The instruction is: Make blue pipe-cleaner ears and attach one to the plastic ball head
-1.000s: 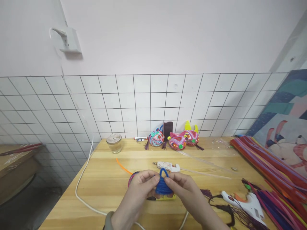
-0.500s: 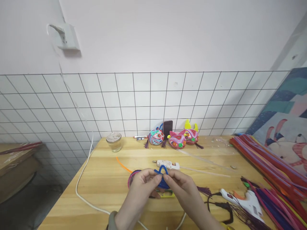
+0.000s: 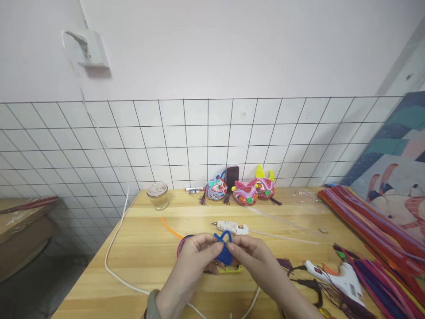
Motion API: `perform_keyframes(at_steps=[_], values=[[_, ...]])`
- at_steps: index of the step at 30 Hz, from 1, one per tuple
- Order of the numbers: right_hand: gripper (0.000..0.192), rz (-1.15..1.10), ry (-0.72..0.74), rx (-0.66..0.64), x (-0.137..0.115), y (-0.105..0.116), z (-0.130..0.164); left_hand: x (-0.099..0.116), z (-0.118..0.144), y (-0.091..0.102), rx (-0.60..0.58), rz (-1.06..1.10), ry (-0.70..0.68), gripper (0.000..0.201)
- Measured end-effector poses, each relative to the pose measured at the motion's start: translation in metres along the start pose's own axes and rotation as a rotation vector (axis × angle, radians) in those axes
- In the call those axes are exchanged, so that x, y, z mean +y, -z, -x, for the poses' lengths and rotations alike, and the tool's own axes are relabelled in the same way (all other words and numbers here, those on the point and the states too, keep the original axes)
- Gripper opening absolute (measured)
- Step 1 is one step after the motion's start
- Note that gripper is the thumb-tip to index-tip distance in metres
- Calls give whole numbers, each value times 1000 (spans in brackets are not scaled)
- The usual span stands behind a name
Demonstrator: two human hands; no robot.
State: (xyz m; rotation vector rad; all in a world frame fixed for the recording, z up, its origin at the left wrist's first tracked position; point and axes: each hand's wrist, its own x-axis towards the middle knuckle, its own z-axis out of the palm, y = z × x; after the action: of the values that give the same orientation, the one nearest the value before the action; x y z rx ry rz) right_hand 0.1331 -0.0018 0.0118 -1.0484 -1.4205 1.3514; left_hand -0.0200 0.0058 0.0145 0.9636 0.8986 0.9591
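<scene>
Blue piece (image 3: 225, 257), 1: clamped between fingertips of left hand (image 3: 200, 255) and right hand (image 3: 254, 255). Glue gun (image 3: 229, 227), 1: just beyond those fingers.

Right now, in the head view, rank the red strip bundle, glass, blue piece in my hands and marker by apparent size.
1. Red strip bundle
2. Glass and blue piece: too alike to rank; fingers partly cover the blue piece
3. Marker

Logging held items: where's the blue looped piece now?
In the head view, the blue looped piece is held low, just right of centre, between left hand and right hand, below the centre glue gun.
</scene>
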Motion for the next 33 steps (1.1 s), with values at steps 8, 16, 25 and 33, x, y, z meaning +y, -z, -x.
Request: perform_keyframes(at_steps=[8, 16, 25, 33], values=[[26, -48, 3, -10, 1, -3, 1, -5, -4, 3, 80, -31, -36, 30], [22, -22, 53, 48, -1, 10, 3, -15, -8, 8, 40, -36, 39, 32], [18, 497, 290, 69, 0, 10, 5, -6, -2, 4, 32, -119, -107, 34], [24, 623, 416, -70, -3, 10, 7, 3, 4, -2, 31, -212, -170, 36]])
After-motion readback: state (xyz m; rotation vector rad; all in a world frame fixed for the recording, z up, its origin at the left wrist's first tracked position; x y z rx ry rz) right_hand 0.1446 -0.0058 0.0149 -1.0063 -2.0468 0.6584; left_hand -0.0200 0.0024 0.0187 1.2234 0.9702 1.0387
